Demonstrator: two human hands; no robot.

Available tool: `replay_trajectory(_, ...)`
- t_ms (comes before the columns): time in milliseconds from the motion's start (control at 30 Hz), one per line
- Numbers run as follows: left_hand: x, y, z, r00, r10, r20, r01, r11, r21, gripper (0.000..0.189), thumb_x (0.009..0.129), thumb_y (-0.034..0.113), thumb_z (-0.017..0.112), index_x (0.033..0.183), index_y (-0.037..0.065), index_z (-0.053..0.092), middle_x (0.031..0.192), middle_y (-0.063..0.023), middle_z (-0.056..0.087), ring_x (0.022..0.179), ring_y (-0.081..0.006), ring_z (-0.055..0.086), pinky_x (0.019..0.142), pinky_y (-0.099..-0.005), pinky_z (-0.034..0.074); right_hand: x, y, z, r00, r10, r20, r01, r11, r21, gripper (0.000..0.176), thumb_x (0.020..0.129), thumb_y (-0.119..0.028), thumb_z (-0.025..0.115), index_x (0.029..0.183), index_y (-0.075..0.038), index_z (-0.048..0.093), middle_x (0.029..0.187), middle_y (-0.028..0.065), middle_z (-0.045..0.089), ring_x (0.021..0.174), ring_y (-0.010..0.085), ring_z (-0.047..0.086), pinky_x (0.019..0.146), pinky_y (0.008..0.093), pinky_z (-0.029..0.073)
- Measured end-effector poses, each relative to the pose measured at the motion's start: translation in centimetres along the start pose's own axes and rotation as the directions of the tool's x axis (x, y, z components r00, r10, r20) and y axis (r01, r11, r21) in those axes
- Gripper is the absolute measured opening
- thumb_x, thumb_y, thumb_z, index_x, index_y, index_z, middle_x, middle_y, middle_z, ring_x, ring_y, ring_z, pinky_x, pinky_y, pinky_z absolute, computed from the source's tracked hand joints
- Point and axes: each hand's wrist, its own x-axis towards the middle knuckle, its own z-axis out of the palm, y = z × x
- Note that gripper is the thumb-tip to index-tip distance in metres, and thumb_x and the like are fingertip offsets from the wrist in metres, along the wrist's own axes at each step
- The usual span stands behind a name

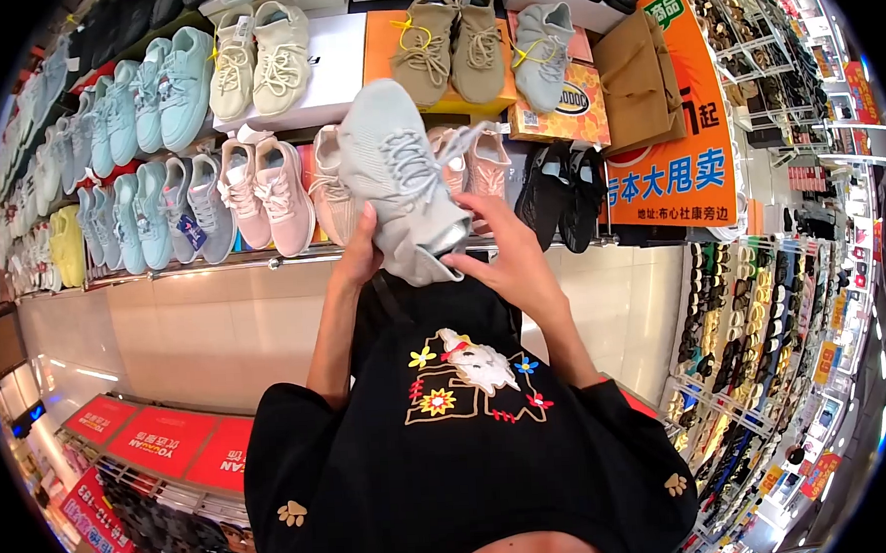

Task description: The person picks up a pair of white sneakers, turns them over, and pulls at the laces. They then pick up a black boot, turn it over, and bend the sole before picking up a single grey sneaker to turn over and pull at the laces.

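Fingers of the left hand (361, 252) out of sight behind the grey sneaker (399, 165).

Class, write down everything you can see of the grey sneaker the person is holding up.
The grey sneaker is pale grey, with what looks like a knitted upper, matching grey laces threaded up the front and a light sole. It is held in the air, tilted, toe pointing up and away, heel end lowest. The left hand grips it on one side and the right hand holds the heel end by the opening. Behind it is a display shelf of shoes.
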Motion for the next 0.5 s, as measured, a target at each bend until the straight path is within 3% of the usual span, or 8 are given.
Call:
replay_trajectory(67, -0.2, -0.5, 0.1, 0.998, -0.024, 0.059, 0.024, 1.000, 0.002, 0.079, 0.093, 0.058, 0.038, 0.142, 0.000, 0.021, 0.142, -0.0133, 0.035, 0.130, -0.0248, 0.038, 0.108, -0.0382, 0.032, 0.2, 0.1, 0.3, 0.996, 0.076, 0.050, -0.069, 0.990, -0.123, 0.055, 0.069, -0.010, 0.075, 0.117, -0.004, 0.050, 0.112, 0.0156, 0.054, 0.099, 0.0305, 0.057, 0.082, 0.0367, 0.047)
replay_trajectory(100, -0.3, -0.8, 0.4, 0.999, -0.038, 0.037, 0.037, 0.999, 0.020, 0.079, 0.093, 0.058, 0.036, 0.143, -0.001, 0.020, 0.142, -0.0135, 0.035, 0.130, -0.0246, 0.036, 0.109, -0.0373, 0.030, 0.4, -0.1, 0.6, 0.999, 0.041, -0.011, -0.043, 0.976, -0.213, 0.047, 0.068, -0.007, 0.073, 0.109, -0.004, 0.050, 0.102, 0.0153, 0.058, 0.092, 0.0333, 0.059, 0.077, 0.0397, 0.048)
replay_trajectory(133, -0.3, -1.1, 0.6, 0.999, -0.048, 0.013, 0.047, 0.998, 0.039, 0.079, 0.094, 0.058, 0.035, 0.143, -0.002, 0.019, 0.143, -0.0137, 0.034, 0.131, -0.0243, 0.035, 0.110, -0.0365, 0.028, 0.5, 0.4, 0.9, 0.999, 0.041, -0.015, -0.043, 0.976, -0.216, 0.047, 0.068, -0.007, 0.073, 0.109, -0.004, 0.050, 0.102, 0.0153, 0.058, 0.092, 0.0333, 0.059, 0.077, 0.0397, 0.048)
replay_trajectory(167, -0.1, -2.2, -0.4, 0.999, -0.022, 0.032, 0.017, 0.987, 0.163, 0.081, 0.093, 0.060, 0.033, 0.141, -0.005, 0.023, 0.142, -0.0146, 0.035, 0.131, -0.0235, 0.033, 0.110, -0.0338, 0.025, 0.6, 1.3, 1.3, 0.994, 0.073, -0.083, -0.092, 0.963, -0.253, 0.042, 0.069, -0.005, 0.072, 0.104, -0.005, 0.049, 0.094, 0.0137, 0.060, 0.086, 0.0334, 0.061, 0.072, 0.0400, 0.048)
replay_trajectory(200, 0.0, -2.4, -0.3, 0.999, -0.021, 0.034, 0.015, 0.986, 0.163, 0.081, 0.093, 0.060, 0.033, 0.141, -0.005, 0.023, 0.142, -0.0146, 0.035, 0.131, -0.0235, 0.033, 0.110, -0.0338, 0.025, 0.8, 1.5, 1.6, 0.983, 0.102, -0.150, -0.142, 0.948, -0.285, 0.037, 0.069, -0.004, 0.070, 0.099, -0.006, 0.049, 0.087, 0.0120, 0.061, 0.080, 0.0335, 0.062, 0.068, 0.0403, 0.049)
replay_trajectory(233, 0.1, -2.7, 0.0, 0.999, -0.015, 0.051, 0.002, 0.970, 0.241, 0.082, 0.093, 0.061, 0.033, 0.139, -0.006, 0.027, 0.141, -0.0151, 0.036, 0.131, -0.0233, 0.033, 0.109, -0.0331, 0.026, 1.0, 1.3, 1.8, 0.972, -0.005, -0.235, -0.082, 0.931, -0.357, 0.032, 0.069, -0.003, 0.069, 0.093, -0.007, 0.048, 0.076, 0.0092, 0.062, 0.070, 0.0327, 0.063, 0.060, 0.0390, 0.047)
replay_trajectory(333, 0.1, -1.8, 2.1, 0.998, 0.007, 0.067, -0.029, 0.941, 0.337, 0.086, 0.091, 0.065, 0.034, 0.136, -0.008, 0.034, 0.139, -0.0162, 0.039, 0.130, -0.0233, 0.034, 0.107, -0.0324, 0.026, 1.8, 1.1, 1.7, 0.956, -0.023, -0.294, -0.088, 0.930, -0.357, 0.029, 0.068, -0.004, 0.069, 0.089, -0.007, 0.050, 0.074, 0.0093, 0.062, 0.068, 0.0308, 0.062, 0.057, 0.0369, 0.046)
replay_trajectory(500, 0.9, -1.9, 2.3, 0.995, 0.090, 0.050, -0.102, 0.925, 0.365, 0.088, 0.090, 0.065, 0.036, 0.140, -0.008, 0.025, 0.142, -0.0166, 0.034, 0.132, -0.0241, 0.031, 0.109, -0.0322, 0.021, 2.7, 2.8, 2.6, 0.905, -0.067, -0.421, -0.089, 0.936, -0.339, 0.022, 0.067, -0.002, 0.067, 0.082, -0.007, 0.051, 0.068, 0.0081, 0.060, 0.064, 0.0298, 0.061, 0.054, 0.0370, 0.044)
